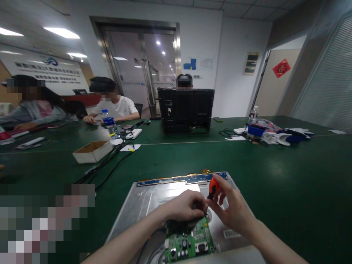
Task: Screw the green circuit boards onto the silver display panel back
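My right hand grips a short screwdriver with an orange and black handle. It slants down, its thin shaft reaching the far right corner of a green circuit board. My left hand lies over the board's far edge with fingers curled together beside the shaft's tip. What those fingers pinch, if anything, is too small to make out. Beneath is a silver metal panel, the back of a flat display, with a narrow blue circuit strip along its far edge. Part of the board is hidden under my left hand.
A white open box and black cables are on the green table to the left. Opposite stands a black display casing, with a person behind it. Two people sit at left. A blue tray with bagged items is at right.
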`<state>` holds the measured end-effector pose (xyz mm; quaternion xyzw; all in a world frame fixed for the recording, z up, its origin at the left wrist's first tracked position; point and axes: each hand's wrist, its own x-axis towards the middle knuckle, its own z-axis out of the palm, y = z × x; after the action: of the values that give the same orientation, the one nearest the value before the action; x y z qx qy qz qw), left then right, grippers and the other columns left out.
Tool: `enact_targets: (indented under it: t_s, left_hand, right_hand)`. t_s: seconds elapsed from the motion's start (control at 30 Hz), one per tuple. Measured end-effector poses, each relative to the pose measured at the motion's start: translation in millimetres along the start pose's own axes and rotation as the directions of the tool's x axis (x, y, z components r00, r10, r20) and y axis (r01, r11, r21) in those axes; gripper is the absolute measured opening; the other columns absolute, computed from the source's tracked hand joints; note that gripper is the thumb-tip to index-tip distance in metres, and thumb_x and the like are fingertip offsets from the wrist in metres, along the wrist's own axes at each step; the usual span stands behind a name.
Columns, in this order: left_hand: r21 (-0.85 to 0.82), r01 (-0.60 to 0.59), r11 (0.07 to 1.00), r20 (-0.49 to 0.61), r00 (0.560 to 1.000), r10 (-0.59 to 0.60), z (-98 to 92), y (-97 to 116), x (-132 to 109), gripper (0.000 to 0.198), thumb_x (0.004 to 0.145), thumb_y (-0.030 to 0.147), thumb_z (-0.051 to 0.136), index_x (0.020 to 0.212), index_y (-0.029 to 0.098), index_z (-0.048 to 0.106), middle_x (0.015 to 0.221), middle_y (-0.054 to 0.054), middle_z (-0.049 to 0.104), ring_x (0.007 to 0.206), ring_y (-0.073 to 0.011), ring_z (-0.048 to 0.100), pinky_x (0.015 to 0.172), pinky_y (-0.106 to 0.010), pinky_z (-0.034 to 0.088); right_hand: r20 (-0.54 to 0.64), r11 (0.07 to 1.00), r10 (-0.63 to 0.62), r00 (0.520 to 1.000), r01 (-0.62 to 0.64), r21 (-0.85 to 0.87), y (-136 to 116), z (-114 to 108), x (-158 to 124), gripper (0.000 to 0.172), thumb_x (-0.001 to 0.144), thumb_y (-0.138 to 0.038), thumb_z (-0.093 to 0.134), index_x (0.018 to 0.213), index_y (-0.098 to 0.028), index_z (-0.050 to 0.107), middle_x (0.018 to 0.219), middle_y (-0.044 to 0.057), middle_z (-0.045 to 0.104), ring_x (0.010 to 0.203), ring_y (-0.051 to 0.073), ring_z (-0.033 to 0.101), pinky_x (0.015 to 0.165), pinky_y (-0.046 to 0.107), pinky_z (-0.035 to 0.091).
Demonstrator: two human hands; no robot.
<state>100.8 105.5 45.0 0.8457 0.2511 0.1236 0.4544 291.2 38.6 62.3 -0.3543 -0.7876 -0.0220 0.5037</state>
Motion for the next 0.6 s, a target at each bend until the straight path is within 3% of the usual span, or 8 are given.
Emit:
enact_targets:
  t_s: [0.27,0.47,0.6]
  left_hand:
    - [-0.004,-0.008,1.0,0.007,1.0,0.008,-0.3,1.5,0.4,0.009,0.071,0.013,0.063,0.08,0.016,0.064,0.071,0.004,0.057,0.066,-0.0108,0.052,0.063,-0.02,0.04]
    - [0.005,0.0,1.0,-0.011,1.0,0.0,-0.6,0.8,-0.1,0.01,0.07,0.013,0.062,0.08,0.016,0.064,0.073,0.003,0.058,0.068,-0.012,0.054,0.063,-0.02,0.04]
    - [0.01,-0.005,1.0,-0.012,1.0,0.005,-0.4,1.2,0.6,0.008,0.071,0.013,0.061,0.078,0.016,0.064,0.07,0.004,0.057,0.067,-0.0115,0.053,0.061,-0.02,0.038]
  right_hand:
    - [0.063,0.995,0.034,0.997,-0.04,0.095,-1.0,-1.0,-1.9,0.067,0.09,-0.012,0.047,0.151,-0.021,0.021,0.082,0.004,0.068,0.056,0.014,0.063,0.048,0.024,0.052]
    - [0.011,1.0,0.009,1.0,-0.009,0.011,-0.3,1.6,-2.5,0.061,0.095,-0.019,0.05,0.149,-0.022,0.021,0.069,-0.003,0.061,0.046,0.012,0.057,0.041,0.021,0.048]
    - [0.008,1.0,-0.011,1.0,0.011,-0.003,0.2,1.2,-1.1,0.059,0.097,-0.024,0.05,0.149,-0.023,0.022,0.072,-0.002,0.063,0.046,0.011,0.057,0.04,0.02,0.046]
